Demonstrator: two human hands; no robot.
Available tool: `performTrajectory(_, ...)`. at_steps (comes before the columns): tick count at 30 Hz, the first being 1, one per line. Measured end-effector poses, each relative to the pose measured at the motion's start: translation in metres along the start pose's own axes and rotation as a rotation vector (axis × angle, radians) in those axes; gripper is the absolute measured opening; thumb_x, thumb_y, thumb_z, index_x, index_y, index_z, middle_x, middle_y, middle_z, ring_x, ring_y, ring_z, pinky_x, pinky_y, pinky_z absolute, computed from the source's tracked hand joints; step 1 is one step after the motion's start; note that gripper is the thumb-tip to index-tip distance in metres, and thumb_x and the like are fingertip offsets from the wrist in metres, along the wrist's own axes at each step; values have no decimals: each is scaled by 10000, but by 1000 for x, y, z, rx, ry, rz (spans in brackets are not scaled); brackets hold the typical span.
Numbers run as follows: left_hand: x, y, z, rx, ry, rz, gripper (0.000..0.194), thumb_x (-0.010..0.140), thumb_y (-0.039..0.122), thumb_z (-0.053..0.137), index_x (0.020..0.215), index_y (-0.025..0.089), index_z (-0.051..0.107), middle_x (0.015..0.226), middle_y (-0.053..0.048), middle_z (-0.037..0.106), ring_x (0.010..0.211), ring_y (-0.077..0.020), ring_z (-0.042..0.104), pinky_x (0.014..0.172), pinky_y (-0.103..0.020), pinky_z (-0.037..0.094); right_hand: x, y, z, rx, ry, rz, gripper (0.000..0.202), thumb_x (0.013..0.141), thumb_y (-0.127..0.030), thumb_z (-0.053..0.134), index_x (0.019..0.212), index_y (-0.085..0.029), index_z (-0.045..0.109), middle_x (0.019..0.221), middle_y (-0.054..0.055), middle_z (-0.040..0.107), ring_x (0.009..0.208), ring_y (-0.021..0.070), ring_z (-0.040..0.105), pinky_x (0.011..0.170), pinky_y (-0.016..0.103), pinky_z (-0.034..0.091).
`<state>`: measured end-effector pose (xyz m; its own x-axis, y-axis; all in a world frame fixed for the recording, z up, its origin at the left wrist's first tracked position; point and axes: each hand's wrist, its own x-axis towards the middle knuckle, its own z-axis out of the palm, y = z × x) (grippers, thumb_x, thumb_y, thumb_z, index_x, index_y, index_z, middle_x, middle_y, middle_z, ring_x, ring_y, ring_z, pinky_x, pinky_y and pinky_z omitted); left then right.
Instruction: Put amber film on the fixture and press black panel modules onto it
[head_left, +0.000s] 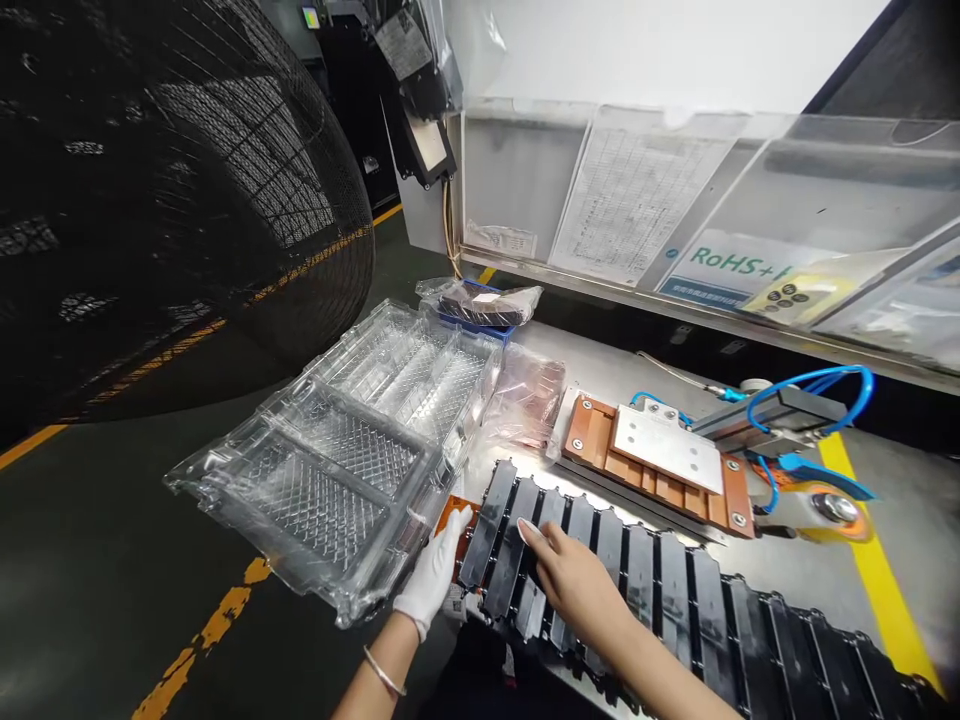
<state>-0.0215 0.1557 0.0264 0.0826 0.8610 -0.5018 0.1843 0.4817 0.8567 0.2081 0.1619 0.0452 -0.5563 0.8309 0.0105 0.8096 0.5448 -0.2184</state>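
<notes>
A long row of black ribbed plastic strips lies side by side along the bench, from the middle toward the lower right. My left hand, in a white glove, rests at the row's left end beside an orange block, its fingers stretched out. My bare right hand is over the strips near that end. One finger with a pale covering on its tip reaches out to a strip, while the other fingers are curled; nothing shows in its grasp. The undersides of both hands are hidden.
Clear plastic trays stand left of the bench, near a large black fan. Behind the strips sit a copper-coloured fixture with blue air hoses, a tape roll and a plastic bag. A wrapped black bundle lies at the back.
</notes>
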Motion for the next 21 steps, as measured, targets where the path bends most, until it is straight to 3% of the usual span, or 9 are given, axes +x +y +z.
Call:
performTrajectory(9, -37, -23, -12, -174, -10, -108, 785, 932, 674, 226, 1481, 130, 366, 1538, -95, 406, 1427, -210, 350, 1223, -377, 194, 17, -13, 12, -55, -30, -56, 464, 872, -28, 431, 1321, -113, 510, 949, 99, 630, 666, 207, 627, 594, 334, 509)
performTrajectory(16, -42, -29, -16, -227, 7, -119, 813, 922, 686, 250, 1477, 102, 364, 1543, -122, 395, 1425, -221, 356, 1232, -393, 156, -9, -46, 8, -38, -107, -186, 527, 764, -22, 561, 1278, -141, 562, 957, 72, 690, 664, 190, 649, 596, 313, 477)
performTrajectory(21, -43, -31, -16, -236, 22, -128, 806, 922, 683, 252, 1467, 104, 384, 1536, -131, 402, 1426, -224, 354, 1226, -397, 174, -34, -67, 21, -11, -86, -278, 493, 729, -95, 660, 1212, -161, 582, 893, 34, 695, 607, 180, 631, 538, 316, 426)
